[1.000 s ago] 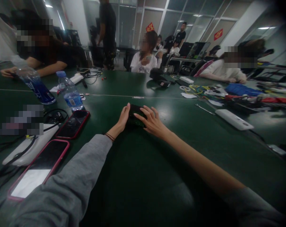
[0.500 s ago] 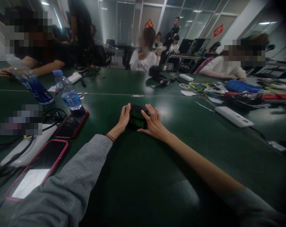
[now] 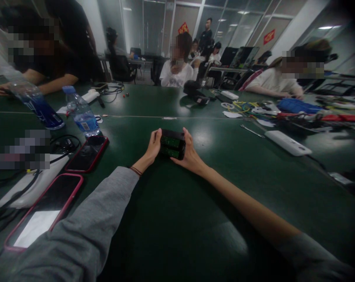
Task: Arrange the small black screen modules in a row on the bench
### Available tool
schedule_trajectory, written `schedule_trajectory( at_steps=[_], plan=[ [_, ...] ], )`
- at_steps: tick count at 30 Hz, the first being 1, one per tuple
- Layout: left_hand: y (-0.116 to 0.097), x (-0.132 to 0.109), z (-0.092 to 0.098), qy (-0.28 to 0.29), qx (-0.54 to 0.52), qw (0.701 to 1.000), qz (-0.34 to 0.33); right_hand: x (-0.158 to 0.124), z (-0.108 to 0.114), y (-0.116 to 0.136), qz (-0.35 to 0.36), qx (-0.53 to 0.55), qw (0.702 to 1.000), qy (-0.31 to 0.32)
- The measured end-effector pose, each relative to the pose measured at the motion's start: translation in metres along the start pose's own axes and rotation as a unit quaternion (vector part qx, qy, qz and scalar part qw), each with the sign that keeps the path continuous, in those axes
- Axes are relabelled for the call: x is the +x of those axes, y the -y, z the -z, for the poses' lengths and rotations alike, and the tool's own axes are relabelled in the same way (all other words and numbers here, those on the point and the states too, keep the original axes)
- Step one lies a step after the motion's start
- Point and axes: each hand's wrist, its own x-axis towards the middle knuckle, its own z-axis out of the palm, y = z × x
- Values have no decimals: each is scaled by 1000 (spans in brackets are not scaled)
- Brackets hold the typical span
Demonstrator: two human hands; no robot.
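A small black case with green circuit boards [image 3: 170, 141] is held between my hands over the middle of the dark green table. Its face toward me shows two green panels, one above the other. My left hand [image 3: 154, 147] grips its left side, thumb near the upper corner. Around the right edge closes my right hand [image 3: 192, 154], with fingertips at the upper corner and the thumb at the lower one. The fingers behind the case are mostly hidden, and I cannot tell whether its lower edge rests on the table.
Two phones [image 3: 87, 154] and bottles, including a water bottle [image 3: 81, 113], stand or lie left. On the right are a white power strip [image 3: 288, 143], a wrench [image 3: 252, 131], tangled cables [image 3: 244, 106] and a blue pouch [image 3: 299, 105]. Several people sit around the table.
My right hand's fingers have moved off the front face of the case to its right edge, uncovering the green panels. My left hand keeps its hold. A standing person at the back has shifted left.
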Motion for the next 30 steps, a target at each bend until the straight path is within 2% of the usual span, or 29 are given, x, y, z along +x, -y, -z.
schedule_trajectory(
  at_steps=[8,16,20,25,30],
  plan=[
    [-8,-7,3,66,-13,997,32,-2,-1,-7,-56,118,991,7],
    [-2,-1,7,110,-61,991,34,-2,2,-9,-167,264,950,-3],
    [-8,1,12,139,-97,983,69,-2,6,-9,-161,280,946,18],
    [-18,-1,18,147,-133,974,109,-3,5,-6,-144,240,960,-1],
    [-19,-1,20,155,-131,974,101,-4,8,-4,-138,266,953,41]
  ],
)
